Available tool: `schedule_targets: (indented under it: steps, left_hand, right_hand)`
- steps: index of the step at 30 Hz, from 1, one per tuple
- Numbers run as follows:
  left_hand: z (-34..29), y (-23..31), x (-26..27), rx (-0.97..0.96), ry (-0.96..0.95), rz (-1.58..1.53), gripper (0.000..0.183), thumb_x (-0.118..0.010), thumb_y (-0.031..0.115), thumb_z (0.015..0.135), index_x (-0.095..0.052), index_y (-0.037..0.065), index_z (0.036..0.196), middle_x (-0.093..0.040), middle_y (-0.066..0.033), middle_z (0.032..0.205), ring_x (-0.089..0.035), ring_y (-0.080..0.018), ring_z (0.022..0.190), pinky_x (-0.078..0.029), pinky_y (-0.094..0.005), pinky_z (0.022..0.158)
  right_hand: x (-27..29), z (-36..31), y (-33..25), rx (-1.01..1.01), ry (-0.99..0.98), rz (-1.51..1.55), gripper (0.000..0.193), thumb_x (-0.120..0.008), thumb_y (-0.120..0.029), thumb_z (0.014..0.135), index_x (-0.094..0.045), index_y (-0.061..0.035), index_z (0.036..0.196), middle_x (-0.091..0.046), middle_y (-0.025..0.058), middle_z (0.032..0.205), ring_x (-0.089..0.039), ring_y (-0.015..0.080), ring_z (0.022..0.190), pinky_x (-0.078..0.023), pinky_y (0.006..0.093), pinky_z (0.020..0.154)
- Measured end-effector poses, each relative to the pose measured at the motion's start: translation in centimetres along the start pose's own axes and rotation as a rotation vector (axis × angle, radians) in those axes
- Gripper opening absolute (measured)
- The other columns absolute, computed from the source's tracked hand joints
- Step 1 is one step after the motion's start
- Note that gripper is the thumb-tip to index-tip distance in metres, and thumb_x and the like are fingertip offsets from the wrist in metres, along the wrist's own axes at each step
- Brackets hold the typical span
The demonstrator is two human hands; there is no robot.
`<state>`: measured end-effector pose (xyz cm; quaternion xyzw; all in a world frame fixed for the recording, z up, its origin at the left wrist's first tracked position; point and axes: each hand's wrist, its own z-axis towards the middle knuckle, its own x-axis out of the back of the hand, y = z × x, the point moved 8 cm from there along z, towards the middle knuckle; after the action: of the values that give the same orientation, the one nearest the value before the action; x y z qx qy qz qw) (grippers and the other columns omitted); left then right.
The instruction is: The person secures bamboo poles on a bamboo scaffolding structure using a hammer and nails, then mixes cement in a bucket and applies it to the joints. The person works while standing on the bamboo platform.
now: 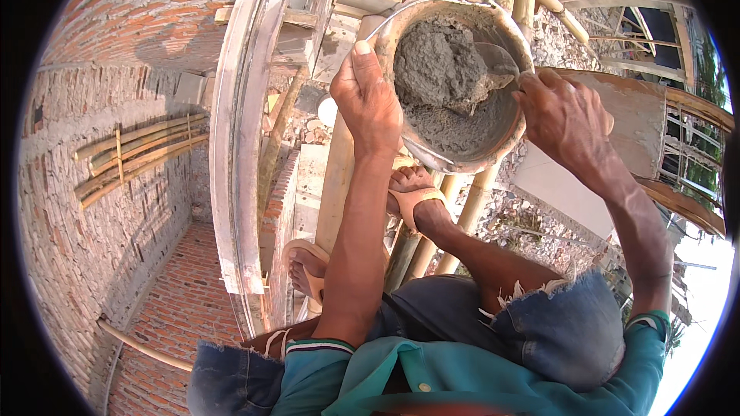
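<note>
A round bucket (493, 21) with a mortar-crusted rim and a wire handle is in front of me, partly filled with wet grey mortar (435, 62). My left hand (368, 104) is closed on the bucket's left rim, its thumb lying up near the wire handle. At the right rim, my right hand (566, 114) is curled round the handle of a trowel (497, 65), which is mostly hidden by the fingers. The trowel's blade, smeared with mortar, rests inside the bucket against the right side of the heap.
Bamboo poles (339, 177) form the scaffold under my sandalled feet. Long upright boards (245, 146) stand to the left, before a drop to a brick floor (181, 300). Bamboo lengths (142, 156) are by the brick wall (100, 239). A pale panel (566, 192) and rubble lie right.
</note>
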<state>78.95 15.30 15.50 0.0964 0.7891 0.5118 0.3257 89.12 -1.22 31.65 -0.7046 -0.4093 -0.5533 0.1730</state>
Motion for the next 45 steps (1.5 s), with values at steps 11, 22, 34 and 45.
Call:
schedule_targets:
  steps: [11, 22, 34, 45]
  left_hand:
    - [-0.1, 0.7, 0.1, -0.026, 0.041, 0.106, 0.045, -0.046, 0.031, 0.113, -0.052, 0.005, 0.077, -0.038, 0.0079, 0.070, -0.032, -0.0045, 0.067, -0.029, -0.0267, 0.057]
    - [0.0, 0.9, 0.3, -0.027, 0.068, 0.074, 0.045, -0.044, 0.033, 0.113, -0.068, 0.000, 0.095, -0.039, 0.0095, 0.071, -0.033, -0.0035, 0.067, -0.029, -0.0266, 0.058]
    - [0.4, -0.1, 1.2, 0.061, 0.107, 0.048, 0.042, -0.046, 0.032, 0.113, -0.070, -0.002, 0.106, -0.058, 0.0029, 0.084, -0.045, -0.0063, 0.078, -0.041, -0.0248, 0.070]
    - [-2.6, 6.5, -1.9, -0.571, 0.131, 0.883, 0.037, -0.047, 0.025, 0.110, -0.066, -0.007, 0.108, -0.059, -0.0175, 0.098, -0.059, -0.0316, 0.092, -0.047, -0.0438, 0.084]
  right_hand:
    - [0.9, -4.0, 0.2, 0.025, -0.101, 0.113, 0.015, -0.070, -0.015, 0.092, -0.069, -0.0033, 0.101, -0.066, 0.0160, 0.080, -0.068, 0.0398, 0.070, -0.054, 0.0506, 0.065]
    - [5.0, -1.7, 3.6, -0.056, 0.241, -0.177, 0.015, -0.068, -0.012, 0.089, -0.070, -0.0040, 0.102, -0.068, 0.0122, 0.086, -0.070, 0.0336, 0.083, -0.056, 0.0450, 0.073]
    - [5.0, -2.6, 0.8, 0.163, 0.200, -0.272, 0.013, -0.068, -0.013, 0.089, -0.069, -0.0027, 0.096, -0.064, 0.0090, 0.081, -0.069, 0.0261, 0.083, -0.057, 0.0397, 0.069]
    - [-1.7, -3.7, 0.9, 0.108, 0.096, -0.260, 0.021, -0.063, -0.010, 0.084, -0.066, 0.0062, 0.097, -0.066, 0.0146, 0.085, -0.066, 0.0262, 0.080, -0.054, 0.0398, 0.070]
